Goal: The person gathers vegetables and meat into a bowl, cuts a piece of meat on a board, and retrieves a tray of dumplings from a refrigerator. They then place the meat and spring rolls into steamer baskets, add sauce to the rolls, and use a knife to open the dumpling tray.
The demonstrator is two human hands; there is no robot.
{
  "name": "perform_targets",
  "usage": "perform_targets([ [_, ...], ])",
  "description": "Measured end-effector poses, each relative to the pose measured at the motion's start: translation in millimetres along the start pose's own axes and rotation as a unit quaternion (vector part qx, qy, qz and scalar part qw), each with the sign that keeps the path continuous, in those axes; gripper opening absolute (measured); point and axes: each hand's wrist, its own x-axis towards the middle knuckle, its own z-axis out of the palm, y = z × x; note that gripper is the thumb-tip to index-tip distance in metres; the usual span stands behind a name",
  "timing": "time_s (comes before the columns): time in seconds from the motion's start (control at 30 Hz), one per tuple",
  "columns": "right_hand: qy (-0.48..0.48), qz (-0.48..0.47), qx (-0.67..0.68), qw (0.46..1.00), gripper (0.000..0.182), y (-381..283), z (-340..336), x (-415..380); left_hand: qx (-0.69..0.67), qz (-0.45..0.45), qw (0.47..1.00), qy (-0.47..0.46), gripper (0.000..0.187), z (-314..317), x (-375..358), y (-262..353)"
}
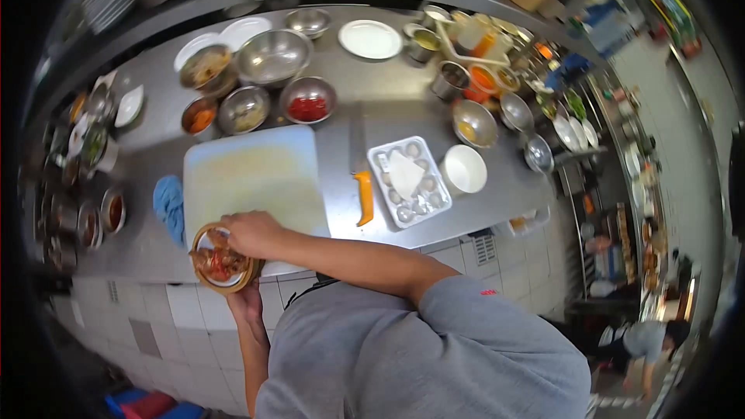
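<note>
A round bamboo steamer basket (250, 273) is held at the front edge of the counter, overlapping the near left corner of the white cutting board (252, 178). Inside it sits a white dish of reddish-brown food pieces (213, 262) with red bits on top. My left hand (247, 304) grips the basket from below, its fingers partly hidden underneath. My right hand (254, 234) reaches over the far right rim with fingers curled down at the food; whatever they pinch is hidden. A crumpled blue cloth (168, 208) lies left of the board.
An orange-handled knife (364, 198) lies right of the board. Beyond it are an egg tray (409, 181) and a white tub (464, 169). Several metal bowls, including one of red pieces (308, 101), stand behind the board. Another person (644, 345) is at far right.
</note>
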Motion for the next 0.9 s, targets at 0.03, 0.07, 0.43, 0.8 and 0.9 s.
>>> perform_targets([
  [0.03, 0.018, 0.014, -0.003, 1.0, 0.029, 0.2, -2.5, -1.4, 0.01, -0.014, 1.0, -0.016, 0.067, 2.3, -0.1, -2.5],
  [0.07, 0.008, -0.004, -0.013, 1.0, 0.027, -0.2, -5.4, -0.8, -0.027, -0.015, 0.999, -0.009, 0.068, 5.6, -0.8, -3.4],
  [0.43, -0.013, -0.05, -0.014, 0.999, 0.024, 16.0, -10.0, -2.5, -0.074, 0.009, 0.996, -0.045, 0.075, 15.5, -2.4, -15.6],
  [0.8, -0.201, 0.198, 0.28, 0.917, 0.06, 39.3, -11.0, -21.9, 0.051, 0.098, 0.986, 0.127, 0.077, 45.8, -27.3, 1.5],
  [0.9, -0.177, 0.197, 0.317, 0.911, 0.063, 41.7, 2.1, -23.9, 0.108, 0.076, 0.981, 0.14, 0.083, 72.5, -49.3, 18.4],
])
